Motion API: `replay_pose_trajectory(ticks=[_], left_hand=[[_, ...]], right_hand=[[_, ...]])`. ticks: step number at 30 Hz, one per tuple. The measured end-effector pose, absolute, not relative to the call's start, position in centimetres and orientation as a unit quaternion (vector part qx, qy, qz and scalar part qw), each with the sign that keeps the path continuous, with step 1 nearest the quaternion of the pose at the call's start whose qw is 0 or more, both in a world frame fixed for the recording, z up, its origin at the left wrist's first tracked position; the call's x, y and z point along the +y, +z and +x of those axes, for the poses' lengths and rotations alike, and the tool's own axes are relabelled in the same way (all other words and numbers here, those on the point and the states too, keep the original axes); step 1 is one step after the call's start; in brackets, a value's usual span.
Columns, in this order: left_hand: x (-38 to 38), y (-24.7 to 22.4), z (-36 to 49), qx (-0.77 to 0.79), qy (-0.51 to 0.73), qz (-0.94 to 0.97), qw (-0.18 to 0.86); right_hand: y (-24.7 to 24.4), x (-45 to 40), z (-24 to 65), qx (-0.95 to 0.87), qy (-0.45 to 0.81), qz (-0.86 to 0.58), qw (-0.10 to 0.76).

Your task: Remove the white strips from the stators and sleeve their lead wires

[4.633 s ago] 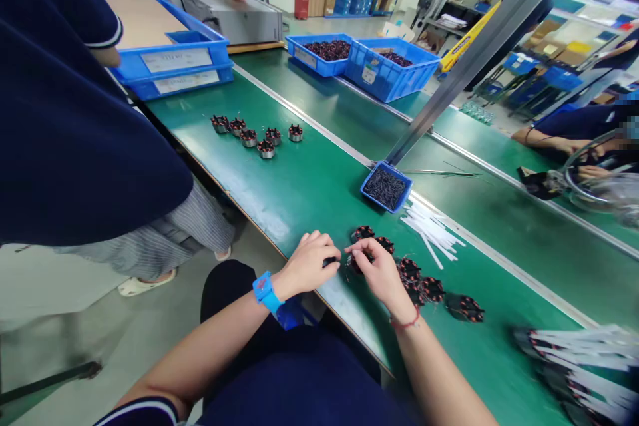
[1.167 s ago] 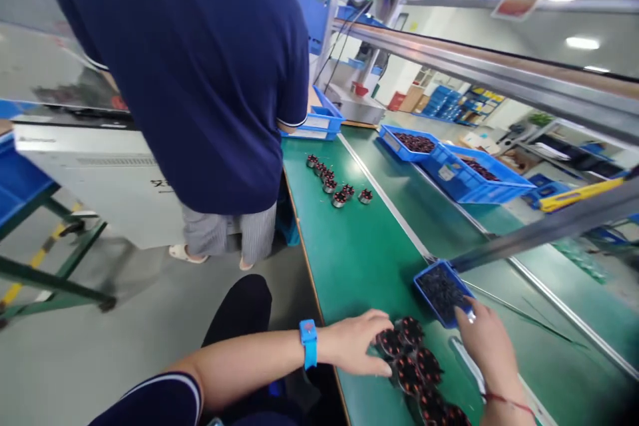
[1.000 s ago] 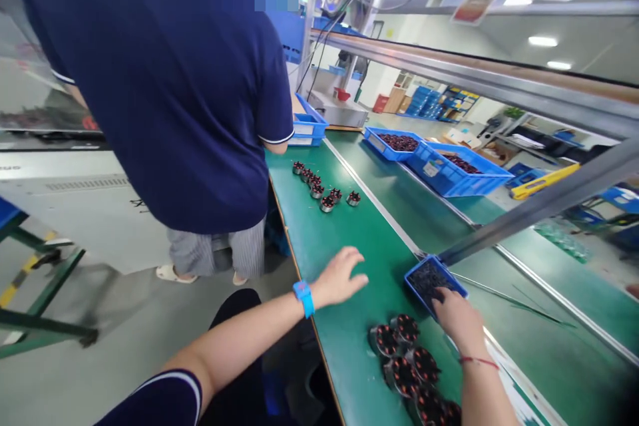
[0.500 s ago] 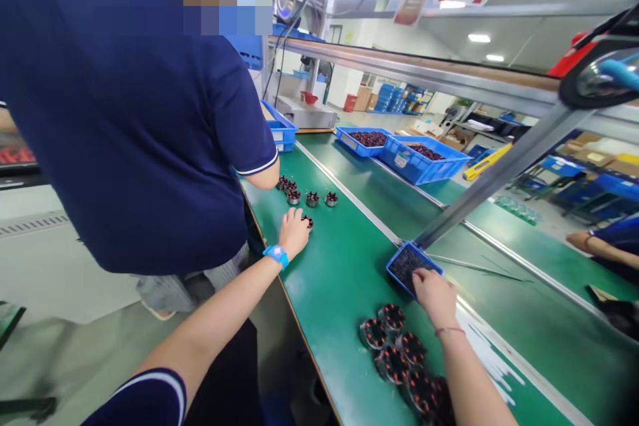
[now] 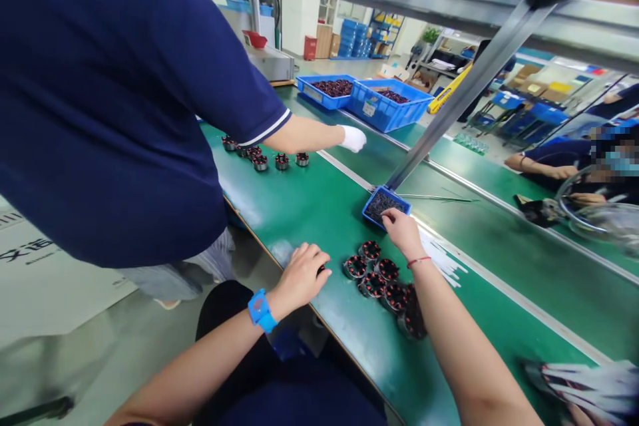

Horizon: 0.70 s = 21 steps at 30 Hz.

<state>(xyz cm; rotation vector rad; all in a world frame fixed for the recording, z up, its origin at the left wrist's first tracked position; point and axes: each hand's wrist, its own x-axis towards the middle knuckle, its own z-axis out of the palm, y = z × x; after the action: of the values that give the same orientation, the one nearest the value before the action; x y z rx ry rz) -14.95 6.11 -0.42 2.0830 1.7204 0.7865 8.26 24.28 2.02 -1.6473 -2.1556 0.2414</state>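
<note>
My left hand [image 5: 302,277], with a blue band at the wrist, is curled over a dark round part [image 5: 321,269] by the green bench's near edge. Most of that part is hidden under the fingers. My right hand [image 5: 401,229] reaches to a small blue tray [image 5: 367,211] of tiny dark pieces, its fingertips pinched at the tray's near side. Whether they hold a piece is too small to tell. Between my hands and forearms lies a cluster of several round black-and-red coil parts [image 5: 373,284].
At the left a person in a navy shirt [image 5: 124,113] stretches a white-gloved hand [image 5: 353,138] over the bench [image 5: 279,213]. Several coil parts [image 5: 282,161] stand beyond. Blue bins [image 5: 389,110] are behind, a metal post [image 5: 449,106] rises by the tray, and white strips [image 5: 442,259] lie right.
My left hand has come back toward me with the round part, near the cluster. My right hand stays at the tray. The person's gloved arm has reached out, and the view has shifted.
</note>
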Motion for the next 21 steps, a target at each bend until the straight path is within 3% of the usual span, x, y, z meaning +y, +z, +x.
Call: replay_pose_trajectory(ticks=[6,12,21], left_hand=[[6.6,-1.2,-13.9,0.585,0.335,0.698,0.244],[6.8,-1.8,-13.6,0.593,0.361,0.661,0.285],[7.1,-2.0,-13.3,0.592,0.38,0.642,0.305]], right_hand=[[3.7,21.8,7.7,-0.752,0.193,-0.559,0.292],[2.7,14.3,4.1,-0.749,0.397,-0.47,0.246],[1.7,10.3,3.3,-0.745,0.417,-0.469,0.225]])
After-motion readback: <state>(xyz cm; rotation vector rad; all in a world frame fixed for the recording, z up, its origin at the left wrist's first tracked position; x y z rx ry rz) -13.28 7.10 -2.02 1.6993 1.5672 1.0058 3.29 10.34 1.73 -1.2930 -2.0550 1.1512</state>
